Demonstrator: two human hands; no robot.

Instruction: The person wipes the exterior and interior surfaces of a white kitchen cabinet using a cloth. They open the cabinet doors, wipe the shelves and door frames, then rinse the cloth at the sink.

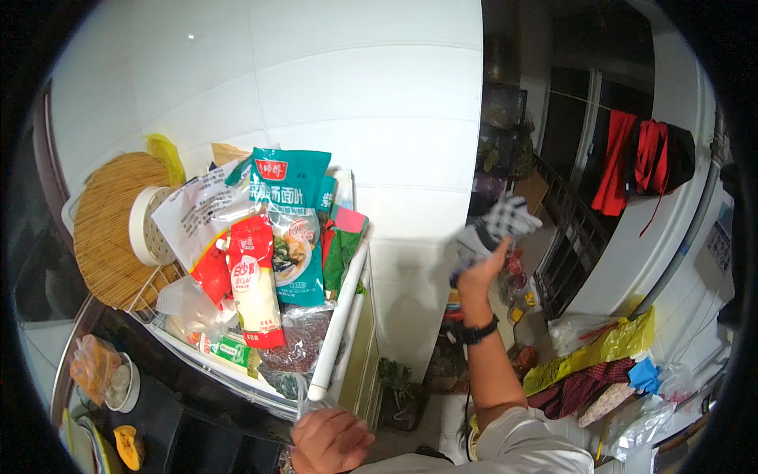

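My right hand is raised out to the right, with a watch or band on the wrist. It grips a bunched black, grey and white checked cloth. Low in the view, my left hand is curled and slightly blurred by the front corner of a white wire basket. A clear plastic strip runs down to that hand; whether the fingers hold it is hidden. Inside the basket are a red and white sugar bag, a teal noodle packet and a bag of dark red grains.
Left of the basket are a round woven bamboo mat and a white perforated disc. A cut pumpkin piece and a white bowl sit lower left. Clothes and plastic bags pile up at right. A potted plant stands below.
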